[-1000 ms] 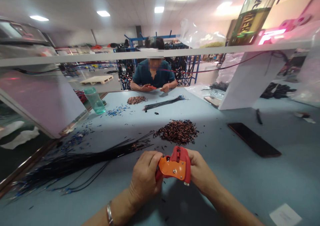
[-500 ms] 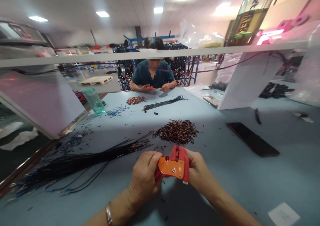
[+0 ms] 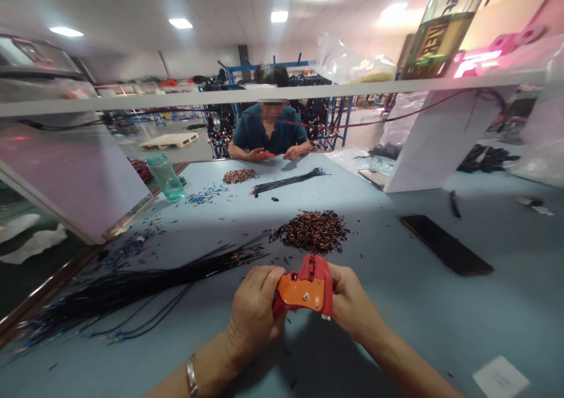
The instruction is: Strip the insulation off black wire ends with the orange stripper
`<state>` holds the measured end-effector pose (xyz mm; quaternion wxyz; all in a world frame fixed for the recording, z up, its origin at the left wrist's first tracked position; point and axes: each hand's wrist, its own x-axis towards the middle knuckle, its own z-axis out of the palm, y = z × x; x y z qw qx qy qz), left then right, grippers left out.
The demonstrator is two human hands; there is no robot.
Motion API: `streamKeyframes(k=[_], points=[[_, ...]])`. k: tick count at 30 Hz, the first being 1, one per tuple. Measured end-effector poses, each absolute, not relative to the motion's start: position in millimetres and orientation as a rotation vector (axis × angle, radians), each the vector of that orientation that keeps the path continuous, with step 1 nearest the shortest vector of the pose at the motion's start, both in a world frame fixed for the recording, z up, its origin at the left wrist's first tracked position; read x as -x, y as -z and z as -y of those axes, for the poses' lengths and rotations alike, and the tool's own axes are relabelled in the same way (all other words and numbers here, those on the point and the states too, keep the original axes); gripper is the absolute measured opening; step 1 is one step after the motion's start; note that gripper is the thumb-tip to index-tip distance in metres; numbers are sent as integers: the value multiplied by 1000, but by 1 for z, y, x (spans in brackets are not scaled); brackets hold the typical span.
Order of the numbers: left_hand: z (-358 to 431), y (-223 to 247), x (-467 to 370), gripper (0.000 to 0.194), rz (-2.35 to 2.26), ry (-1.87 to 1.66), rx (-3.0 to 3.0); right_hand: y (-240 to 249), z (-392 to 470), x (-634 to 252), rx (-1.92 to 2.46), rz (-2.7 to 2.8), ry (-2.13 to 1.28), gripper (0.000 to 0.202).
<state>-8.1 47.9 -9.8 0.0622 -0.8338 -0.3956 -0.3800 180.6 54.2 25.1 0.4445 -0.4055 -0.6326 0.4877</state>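
Wires (image 3: 152,282) lie left of the left hand (image 3: 252,302), which clamps one end of the red-orange tool (image 3: 305,293); the right hand (image 3: 346,295) grips its other side. Stripping seems in hand; the next move likely wants a steady squeeze.

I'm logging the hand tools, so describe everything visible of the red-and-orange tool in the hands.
The red-and-orange tool looks like hard plastic: an orange side piece with small metal-looking screws, set against a red body whose slotted head points up. A small shiny part shows at its lower right. It is held above the table, the left hand around its left end, the right hand against its right side, fingers hidden.
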Motion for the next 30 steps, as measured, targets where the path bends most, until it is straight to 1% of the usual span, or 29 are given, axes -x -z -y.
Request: streamKeyframes(k=[6, 13, 19, 23, 27, 30], points=[[-48, 10, 7, 32, 1183, 1137, 2506, -23, -54, -179, 1014, 1548, -1250, 10], [-47, 10, 6, 21, 1229, 1104, 2482, -23, -54, -179, 1012, 1540, -1249, 9], [-46, 9, 4, 9, 1268, 1083, 2471, -25, -55, -177, 937, 1490, -1336, 7], [-45, 8, 4, 17, 1281, 1083, 2483, -26, -55, -177, 938, 1444, -1392, 9], [-45, 8, 4, 20, 1268, 1106, 2506, -25, -55, -177, 996, 1433, -1435, 15], [-45, 10, 5, 26, 1263, 1128, 2519, -25, -55, -177, 1001, 1448, -1452, 12]])
